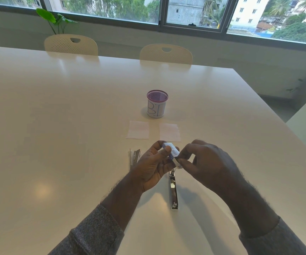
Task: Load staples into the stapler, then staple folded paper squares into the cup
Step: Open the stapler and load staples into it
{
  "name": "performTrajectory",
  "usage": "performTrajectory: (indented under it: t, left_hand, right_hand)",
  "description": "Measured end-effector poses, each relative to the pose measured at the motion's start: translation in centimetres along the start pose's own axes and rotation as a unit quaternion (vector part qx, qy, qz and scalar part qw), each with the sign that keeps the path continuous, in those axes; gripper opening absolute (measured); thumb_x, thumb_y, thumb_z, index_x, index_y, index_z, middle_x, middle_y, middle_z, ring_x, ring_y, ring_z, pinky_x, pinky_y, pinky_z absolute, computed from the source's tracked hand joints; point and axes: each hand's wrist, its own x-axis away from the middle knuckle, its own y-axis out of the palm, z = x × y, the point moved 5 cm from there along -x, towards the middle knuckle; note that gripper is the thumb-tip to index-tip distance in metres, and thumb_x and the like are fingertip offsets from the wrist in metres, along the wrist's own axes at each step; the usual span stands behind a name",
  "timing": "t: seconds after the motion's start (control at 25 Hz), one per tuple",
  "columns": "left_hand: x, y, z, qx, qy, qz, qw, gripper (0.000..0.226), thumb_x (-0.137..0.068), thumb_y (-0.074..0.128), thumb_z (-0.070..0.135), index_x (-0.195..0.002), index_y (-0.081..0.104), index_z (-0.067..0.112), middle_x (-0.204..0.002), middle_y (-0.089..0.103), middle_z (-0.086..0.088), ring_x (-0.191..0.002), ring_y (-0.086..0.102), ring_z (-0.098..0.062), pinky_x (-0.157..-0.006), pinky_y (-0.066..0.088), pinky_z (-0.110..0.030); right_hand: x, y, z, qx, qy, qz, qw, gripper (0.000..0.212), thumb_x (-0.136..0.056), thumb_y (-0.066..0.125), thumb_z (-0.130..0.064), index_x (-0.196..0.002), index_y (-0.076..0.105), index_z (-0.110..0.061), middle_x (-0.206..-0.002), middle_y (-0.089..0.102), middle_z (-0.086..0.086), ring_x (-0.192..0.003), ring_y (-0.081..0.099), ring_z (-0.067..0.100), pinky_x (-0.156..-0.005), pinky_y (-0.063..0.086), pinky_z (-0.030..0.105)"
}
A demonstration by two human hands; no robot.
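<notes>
The white surface (pixel 56 126) spreads wide under your hands. Beyond them stands the mesh cup (pixel 157 103), with two folded paper squares (pixel 137 130) (pixel 170 132) lying flat between it and your fingers. The opened stapler lies in metal parts: one (pixel 173 190) below your hands, another (pixel 134 157) just left of them. Your left hand (pixel 152 166) grips the small staple box (pixel 172 153), while your right hand (pixel 203 162) pinches its open end flap.

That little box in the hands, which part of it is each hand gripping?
The left hand holds the small staple box around its body; the right hand has a fingertip grip on the open flap at its near end.
</notes>
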Motion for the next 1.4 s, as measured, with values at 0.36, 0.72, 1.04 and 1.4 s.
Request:
performTrajectory:
  t: [0.36, 0.72, 1.04, 1.4]
  left_hand:
    - [-0.1, 0.0, 0.1, -0.007, 0.012, 0.003, 1.0, 0.019, -0.086, 0.058, 0.011, -0.104, 0.054, 0.009, -0.098, 0.07, -0.016, -0.085, 0.071, -0.027, -0.07, 0.061, -0.032]
    - [-0.1, 0.1, -0.1, -0.026, 0.016, 0.007, 1.0, 0.017, -0.085, 0.058, 0.011, -0.103, 0.057, 0.01, -0.099, 0.069, -0.016, -0.086, 0.071, -0.027, -0.073, 0.061, -0.033]
    - [-0.2, -0.1, 0.0, -0.009, 0.014, 0.012, 1.0, 0.023, -0.085, 0.059, 0.013, -0.107, 0.054, 0.008, -0.097, 0.071, -0.015, -0.084, 0.072, -0.026, -0.07, 0.061, -0.031]
    - [-0.2, -0.1, 0.0, 0.024, 0.02, 0.016, 0.999, 0.028, -0.088, 0.056, 0.017, -0.112, 0.051, 0.005, -0.099, 0.072, -0.015, -0.084, 0.074, -0.028, -0.069, 0.06, -0.029]
  right_hand:
    - [0.2, -0.2, 0.2, 0.011, 0.053, 0.024, 0.998, 0.016, -0.087, 0.06, -0.048, -0.082, 0.068, -0.036, -0.084, 0.062, -0.016, -0.07, 0.059, 0.008, -0.055, 0.036, 0.024]
    - [-0.3, 0.1, -0.5, 0.04, 0.037, -0.059, 0.997, 0.019, -0.095, 0.049, -0.036, -0.095, 0.066, -0.028, -0.099, 0.063, -0.009, -0.078, 0.059, 0.014, -0.052, 0.034, 0.02]
    - [0.4, -0.4, -0.9, 0.067, -0.009, 0.007, 0.998, 0.016, -0.094, 0.049, -0.041, -0.09, 0.059, -0.029, -0.094, 0.061, -0.01, -0.065, 0.052, 0.015, -0.06, 0.035, 0.028]
    - [1.1, -1.0, 0.1, -0.174, -0.006, 0.055, 0.983, 0.027, -0.091, 0.055, -0.018, -0.106, 0.059, -0.04, -0.086, 0.06, -0.014, -0.061, 0.057, 0.014, -0.061, 0.047, 0.023]
